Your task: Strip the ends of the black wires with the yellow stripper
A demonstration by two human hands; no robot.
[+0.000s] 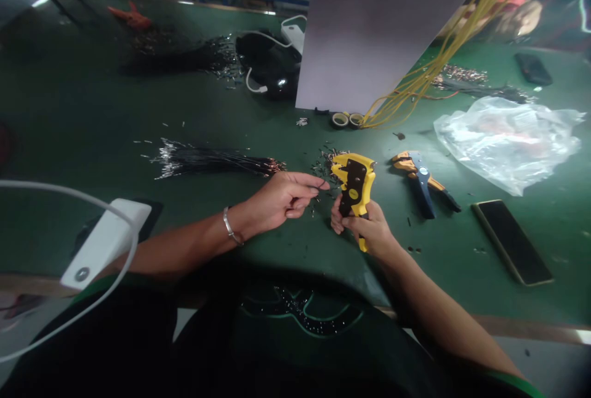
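My left hand (282, 200) pinches a thin black wire (322, 184) between thumb and forefinger, just left of the head of a yellow and black wire stripper (354, 186). My right hand (364, 226) is wrapped round the stripper's handles and holds it upright. Beyond my left hand lies a bundle of black wires (212, 161) with pale tips at its left end and coppery tips at its right. Small dark and metallic bits (329, 157) are scattered behind the stripper's head.
Right of my hands lie a blue and orange tool (422, 183), a phone (512, 242) and a clear plastic bag (505, 136). A grey panel (364, 29), tape rolls (340, 119) and yellow wires (429, 72) stand ahead. A white power strip (106, 243) is near my left arm.
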